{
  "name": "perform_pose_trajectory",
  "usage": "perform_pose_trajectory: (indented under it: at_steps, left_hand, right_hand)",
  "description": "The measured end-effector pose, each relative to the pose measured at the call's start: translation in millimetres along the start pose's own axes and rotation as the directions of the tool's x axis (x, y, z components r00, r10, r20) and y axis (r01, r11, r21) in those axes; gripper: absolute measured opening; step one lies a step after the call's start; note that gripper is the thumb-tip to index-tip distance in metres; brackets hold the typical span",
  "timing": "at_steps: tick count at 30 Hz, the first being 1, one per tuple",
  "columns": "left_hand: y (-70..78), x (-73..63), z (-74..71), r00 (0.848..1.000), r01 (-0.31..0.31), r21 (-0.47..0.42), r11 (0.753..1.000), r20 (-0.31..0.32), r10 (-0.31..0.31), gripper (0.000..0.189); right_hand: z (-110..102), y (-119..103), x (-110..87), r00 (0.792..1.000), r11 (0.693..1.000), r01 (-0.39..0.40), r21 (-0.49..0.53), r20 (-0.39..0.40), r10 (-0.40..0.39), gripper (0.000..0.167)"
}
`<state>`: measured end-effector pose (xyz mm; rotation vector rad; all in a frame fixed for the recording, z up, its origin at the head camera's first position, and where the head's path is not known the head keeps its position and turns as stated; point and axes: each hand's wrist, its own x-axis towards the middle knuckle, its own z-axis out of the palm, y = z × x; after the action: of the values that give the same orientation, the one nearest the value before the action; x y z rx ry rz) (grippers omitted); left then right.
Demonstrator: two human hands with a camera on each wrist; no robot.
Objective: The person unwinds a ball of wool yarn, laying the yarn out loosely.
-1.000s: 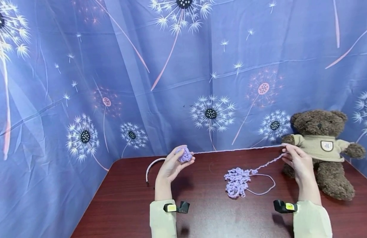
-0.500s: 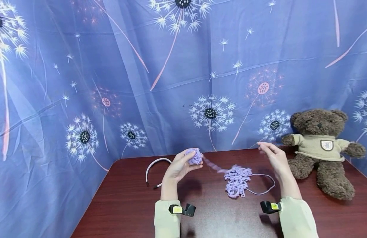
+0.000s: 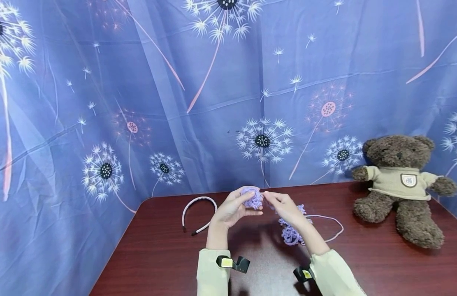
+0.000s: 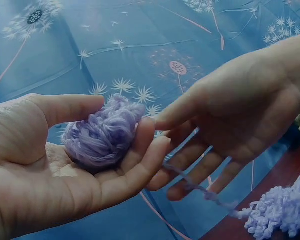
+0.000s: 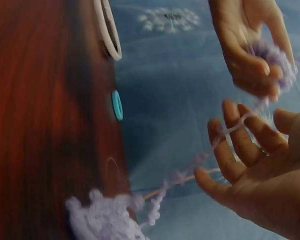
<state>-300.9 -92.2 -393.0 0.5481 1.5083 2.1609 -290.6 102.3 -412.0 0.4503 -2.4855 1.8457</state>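
Note:
My left hand point(image 3: 228, 211) cups a small lilac ball of yarn point(image 4: 102, 137), its thumb over the top and fingers curled underneath. Close against those fingertips is my right hand point(image 3: 289, 211). In the right wrist view its fingers point(image 5: 245, 145) are loosely spread, with the thumb apart from them. A crinkled yarn strand point(image 5: 177, 179) passes over these fingers, from the ball down to a tangled pile of the same yarn point(image 3: 291, 235). My right forearm partly hides the pile in the head view.
A white headband point(image 3: 185, 211) lies on the dark red table point(image 3: 150, 255), left of my hands. A brown teddy bear point(image 3: 398, 181) in a beige sweater sits at the right. The right wrist view shows a turquoise ring point(image 5: 117, 105) near the table edge. A dandelion-print curtain point(image 3: 221, 135) hangs behind.
My right hand has let go of the stretched strand and swung left to the ball. The left hand has shifted slightly right with the ball, uncovering the headband.

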Motion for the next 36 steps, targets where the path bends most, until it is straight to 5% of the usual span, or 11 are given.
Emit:
perform_pose_trajectory:
  at_steps: [6, 13, 28, 36]
  left_hand:
    - [-0.6, 0.4, 0.7, 1.0, 0.016, 0.026, 1.0, -0.017, -0.016, 0.022]
    - [-0.7, 0.1, 0.1, 0.998, 0.041, 0.1, 0.994, -0.056, -0.036, 0.043]
    - [-1.5, -2.1, -8.8, 0.989, 0.061, 0.15, 0.987, -0.145, -0.039, 0.032]
    - [1.6, -5.1, -13.6, 0.98, 0.035, 0.086, 0.996, -0.197, -0.017, 0.031]
  right_hand:
    - [-6, -5, -2.5, 1.0, 0.999, 0.001, 0.052, 0.029, -0.003, 0.033]
    - [-36, -8, -7.1, 0.996, 0.984, -0.01, 0.179, -0.085, 0.026, 0.025]
    - [-89, 1, -17.1, 0.972, 0.916, 0.037, 0.4, -0.228, 0.06, 0.022]
    - [-105, 8, -23.7, 0.955, 0.876, 0.128, 0.464, -0.295, 0.017, 0.023]
